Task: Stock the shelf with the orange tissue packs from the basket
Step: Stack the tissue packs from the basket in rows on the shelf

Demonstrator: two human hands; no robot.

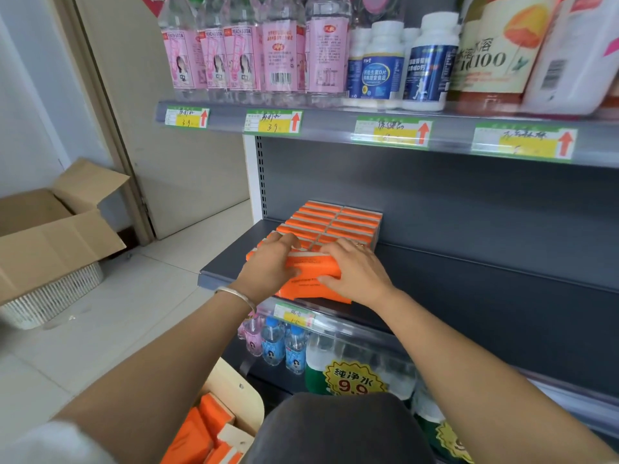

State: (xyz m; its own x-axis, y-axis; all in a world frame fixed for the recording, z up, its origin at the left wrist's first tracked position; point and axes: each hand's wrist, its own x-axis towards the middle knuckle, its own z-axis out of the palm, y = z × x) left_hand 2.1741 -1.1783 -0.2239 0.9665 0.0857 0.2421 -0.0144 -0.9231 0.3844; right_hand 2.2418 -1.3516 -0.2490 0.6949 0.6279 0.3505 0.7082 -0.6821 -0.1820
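Note:
Two rows of orange tissue packs [338, 222] stand on edge at the left end of the grey middle shelf [469, 283]. At the front of these rows, both hands hold the nearest orange tissue packs [313, 266] between them. My left hand [271, 262] grips their left side, fingers over the top and thumb on the front. My right hand [355, 269] grips their right side the same way. The basket [234, 393] sits at the bottom left by my knee, with more orange packs [201, 430] inside.
Pink soda bottles [241, 51] and white supplement jars [402, 68] fill the shelf above. Water bottles [284, 346] stand on the shelf below. An open cardboard box [50, 236] sits on a white bin on the tiled floor at left. The middle shelf's right part is bare.

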